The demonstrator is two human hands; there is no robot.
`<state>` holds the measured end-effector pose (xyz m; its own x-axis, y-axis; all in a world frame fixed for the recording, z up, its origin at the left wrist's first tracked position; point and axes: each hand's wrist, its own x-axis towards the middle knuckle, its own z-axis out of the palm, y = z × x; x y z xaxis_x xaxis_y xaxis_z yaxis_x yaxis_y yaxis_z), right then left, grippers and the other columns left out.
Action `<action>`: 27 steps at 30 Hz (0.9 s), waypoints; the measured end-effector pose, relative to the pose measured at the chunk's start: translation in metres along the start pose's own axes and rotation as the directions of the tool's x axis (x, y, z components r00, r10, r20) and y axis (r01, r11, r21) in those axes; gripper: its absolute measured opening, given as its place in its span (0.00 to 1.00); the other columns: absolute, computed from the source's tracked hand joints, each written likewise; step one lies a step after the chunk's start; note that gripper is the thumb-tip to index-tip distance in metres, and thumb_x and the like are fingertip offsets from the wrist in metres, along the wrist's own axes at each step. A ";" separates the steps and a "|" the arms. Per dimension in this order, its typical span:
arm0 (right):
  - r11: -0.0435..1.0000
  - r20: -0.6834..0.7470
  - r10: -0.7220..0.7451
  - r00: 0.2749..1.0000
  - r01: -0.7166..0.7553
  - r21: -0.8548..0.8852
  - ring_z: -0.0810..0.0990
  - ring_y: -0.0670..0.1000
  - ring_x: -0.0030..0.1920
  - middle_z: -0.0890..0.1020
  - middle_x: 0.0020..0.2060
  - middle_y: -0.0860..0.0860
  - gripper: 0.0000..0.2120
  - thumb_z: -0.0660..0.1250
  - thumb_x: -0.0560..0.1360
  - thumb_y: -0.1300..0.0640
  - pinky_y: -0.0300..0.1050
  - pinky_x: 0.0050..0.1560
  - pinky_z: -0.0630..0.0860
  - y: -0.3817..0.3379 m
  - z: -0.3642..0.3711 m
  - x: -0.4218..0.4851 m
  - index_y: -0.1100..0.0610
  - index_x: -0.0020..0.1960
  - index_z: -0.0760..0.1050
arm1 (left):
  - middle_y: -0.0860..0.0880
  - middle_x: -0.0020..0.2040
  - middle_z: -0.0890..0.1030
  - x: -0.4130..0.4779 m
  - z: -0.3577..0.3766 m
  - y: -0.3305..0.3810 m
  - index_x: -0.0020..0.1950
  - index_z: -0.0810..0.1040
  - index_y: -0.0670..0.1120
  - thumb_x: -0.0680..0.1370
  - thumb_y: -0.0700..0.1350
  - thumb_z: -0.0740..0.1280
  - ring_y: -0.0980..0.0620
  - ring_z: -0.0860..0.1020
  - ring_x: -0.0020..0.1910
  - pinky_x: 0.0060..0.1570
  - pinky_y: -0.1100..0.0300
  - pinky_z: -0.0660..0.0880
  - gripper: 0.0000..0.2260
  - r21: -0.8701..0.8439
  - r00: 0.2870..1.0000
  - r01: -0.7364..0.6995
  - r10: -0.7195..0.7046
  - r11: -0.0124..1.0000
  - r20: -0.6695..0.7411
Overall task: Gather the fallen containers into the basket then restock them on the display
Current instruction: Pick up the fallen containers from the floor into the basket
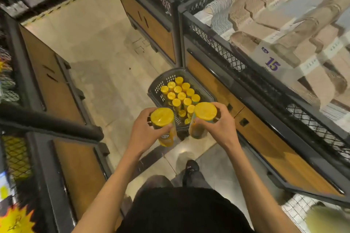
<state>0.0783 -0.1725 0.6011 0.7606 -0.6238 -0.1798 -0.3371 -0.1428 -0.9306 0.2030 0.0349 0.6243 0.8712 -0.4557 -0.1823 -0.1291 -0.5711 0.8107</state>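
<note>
1. Fingers. I read the fingers (166,128) of the left hand (144,132) as clenched round the body of a yellow-lidded cylindrical plastic container (162,119), just below its lid. The right hand (221,125) grips a second yellow-lidded container (205,112) the same way, fingertips at the lid's edge. Neither hand is free.

2. Axis. Both held containers stand near upright, lids toward the camera. The left one's base tilts slightly toward the near side.

3. Basket. The grey perforated plastic basket (163,77) sits on the tiled floor (94,62), just beyond and below both hands. It touches the base of the right-hand mesh-sided display bin (217,43). Its load of upright yellow-lidded containers (181,95) fills most of it. The held pair hangs over its near rim.

4. Governing relation. The basket lies straight down and slightly far. The right hand is nearer the open gap at the near right corner.

5. Assessment. I see no containers lying on the floor, so I judge gathering nearly complete. I cannot tell which display takes the restock.
</note>
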 end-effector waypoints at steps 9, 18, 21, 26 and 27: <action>0.974 -0.019 0.132 0.991 -0.134 -0.185 0.77 0.45 0.54 0.78 0.55 0.45 0.36 0.80 0.62 0.42 0.47 0.52 0.78 0.007 0.031 0.062 0.50 0.64 0.69 | 0.58 0.53 0.77 0.101 -0.005 -0.021 0.58 0.72 0.56 0.63 0.59 0.77 0.59 0.76 0.51 0.48 0.54 0.78 0.27 0.101 0.990 -0.056 0.042 0.993 0.135; 0.880 -0.176 0.394 0.902 -0.426 -0.213 0.77 0.51 0.54 0.76 0.55 0.47 0.37 0.80 0.61 0.41 0.51 0.50 0.78 0.031 0.107 0.112 0.49 0.63 0.67 | 0.53 0.52 0.77 0.236 0.001 -0.071 0.61 0.72 0.47 0.64 0.52 0.81 0.55 0.75 0.50 0.43 0.61 0.68 0.31 0.217 0.873 -0.207 0.080 0.954 0.481; 0.835 -0.224 0.470 0.854 -0.512 -0.200 0.75 0.50 0.54 0.74 0.55 0.46 0.38 0.81 0.61 0.40 0.47 0.47 0.75 0.048 0.134 0.133 0.50 0.63 0.67 | 0.47 0.58 0.77 0.282 0.019 -0.094 0.64 0.72 0.43 0.64 0.54 0.80 0.50 0.76 0.55 0.48 0.57 0.70 0.34 0.264 0.800 -0.297 0.088 0.918 0.594; 0.782 -0.316 0.495 0.809 -0.574 -0.243 0.73 0.51 0.54 0.74 0.56 0.51 0.36 0.81 0.61 0.44 0.42 0.46 0.66 0.092 0.167 0.165 0.54 0.63 0.70 | 0.43 0.66 0.72 0.334 0.055 -0.132 0.70 0.68 0.42 0.65 0.55 0.80 0.44 0.72 0.64 0.59 0.52 0.70 0.39 0.310 0.678 -0.401 0.051 0.862 0.733; 0.777 -0.326 0.501 0.802 -0.583 -0.238 0.73 0.50 0.54 0.73 0.55 0.51 0.36 0.82 0.61 0.45 0.41 0.47 0.66 0.103 0.172 0.171 0.55 0.63 0.71 | 0.43 0.66 0.72 0.341 0.064 -0.140 0.70 0.68 0.42 0.66 0.55 0.80 0.44 0.72 0.64 0.59 0.51 0.70 0.39 0.314 0.662 -0.412 0.044 0.856 0.748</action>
<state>0.2693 -0.1615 0.4194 0.2600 -0.8221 -0.5066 -0.8372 0.0695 -0.5425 0.4880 -0.0846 0.4129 0.2167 -0.8378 -0.5011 -0.6177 -0.5151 0.5942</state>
